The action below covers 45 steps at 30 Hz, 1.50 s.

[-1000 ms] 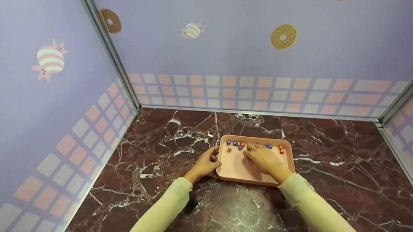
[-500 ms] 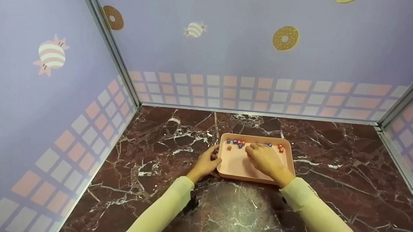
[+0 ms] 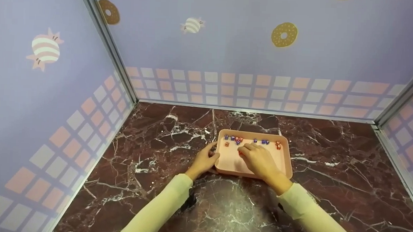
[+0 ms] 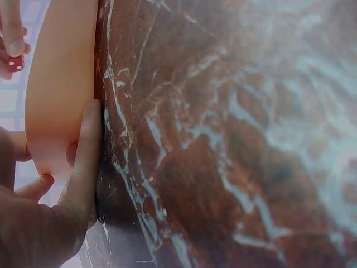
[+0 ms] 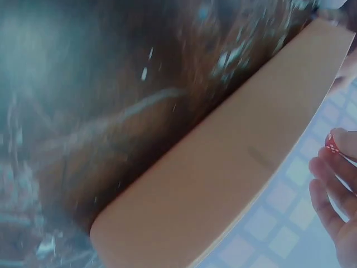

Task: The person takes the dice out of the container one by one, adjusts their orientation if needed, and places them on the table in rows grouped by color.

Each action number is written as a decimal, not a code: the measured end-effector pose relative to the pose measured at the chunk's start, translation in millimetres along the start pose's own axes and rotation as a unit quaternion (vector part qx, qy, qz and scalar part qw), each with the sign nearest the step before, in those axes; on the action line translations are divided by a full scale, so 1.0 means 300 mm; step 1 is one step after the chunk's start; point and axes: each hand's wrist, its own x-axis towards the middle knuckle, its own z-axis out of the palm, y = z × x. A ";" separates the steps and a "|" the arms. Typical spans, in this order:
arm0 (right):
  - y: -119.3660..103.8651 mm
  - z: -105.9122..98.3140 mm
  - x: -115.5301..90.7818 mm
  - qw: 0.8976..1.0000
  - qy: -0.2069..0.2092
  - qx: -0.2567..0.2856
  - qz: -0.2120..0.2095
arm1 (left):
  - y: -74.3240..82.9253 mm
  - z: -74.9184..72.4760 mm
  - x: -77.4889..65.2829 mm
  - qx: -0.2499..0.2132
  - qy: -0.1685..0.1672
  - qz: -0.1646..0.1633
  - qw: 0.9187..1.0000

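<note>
A shallow peach-coloured tray (image 3: 228,162) lies on the marbled tabletop in the head view. My left hand (image 3: 203,161) grips its left end; in the left wrist view one finger (image 4: 85,151) runs along the tray's lower edge while another touches the rim. Over the tray's middle, my right hand (image 3: 260,162) pinches a red die (image 5: 332,142) with white pips between thumb and fingertips. The die is held above the rim's level in both wrist views. Blue dice (image 3: 265,142) and red dice (image 3: 278,145) lie mostly along the tray's far side.
Dark red marbled tabletop (image 3: 328,182) with white veins surrounds the tray. Behind it rises a lilac wall (image 3: 229,51) printed with sweets, doughnuts and checks. A similar side panel (image 3: 66,83) stands at the left, another at the right edge.
My right hand has shifted a little left across the tray with the red die, uncovering blue dice at the far side. My left hand keeps its grip; the head view has shifted slightly.
</note>
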 end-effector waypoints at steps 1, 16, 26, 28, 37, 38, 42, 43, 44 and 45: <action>-0.009 0.000 -0.002 1.000 0.003 0.009 0.003 | 0.002 0.001 0.002 0.004 0.000 0.004 1.000; -0.133 0.007 -0.013 0.987 -0.022 0.162 -0.002 | 0.026 -0.012 0.016 -0.015 -0.024 0.005 1.000; -0.216 0.090 -0.055 0.987 -0.087 0.131 -0.030 | -0.001 -0.008 0.019 0.028 -0.014 0.018 0.999; -0.220 0.107 -0.056 0.991 -0.088 0.102 -0.022 | 0.001 -0.009 0.026 0.038 -0.009 0.023 0.999; -0.236 0.140 -0.056 0.994 -0.097 0.048 -0.025 | -0.003 -0.022 0.017 -0.019 -0.026 -0.001 0.999; -0.236 0.139 -0.058 0.994 -0.100 0.046 -0.023 | -0.004 -0.020 0.018 -0.025 -0.028 -0.001 0.999; -0.235 0.134 -0.062 0.991 -0.116 0.056 -0.017 | -0.003 -0.019 0.016 -0.027 -0.028 0.000 0.999; -0.234 0.133 -0.063 0.991 -0.120 0.060 -0.018 | -0.002 -0.018 0.015 -0.024 -0.028 -0.001 0.999; -0.233 0.132 -0.064 0.990 -0.123 0.064 -0.019 | -0.002 -0.017 0.016 -0.019 -0.027 0.000 0.999; -0.232 0.132 -0.065 0.990 -0.124 0.068 -0.020 | -0.001 -0.017 0.015 -0.014 -0.026 -0.001 1.000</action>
